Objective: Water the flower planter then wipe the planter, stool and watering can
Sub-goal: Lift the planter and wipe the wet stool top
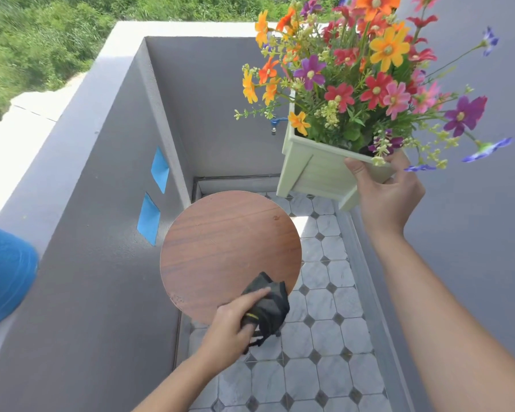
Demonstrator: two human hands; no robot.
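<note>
Above the stool [231, 251], right hand [387, 194] grips the planter [315, 171]; left hand's [231, 331] grip closes on a cloth [269, 304].

No readable text or labels anywhere

One head-worn camera is looking steeply down from above, close over the round stool [231, 254], facing the tiled floor [324, 352] and grey parapet wall [95, 203]; no second view is sharing anything.
</note>
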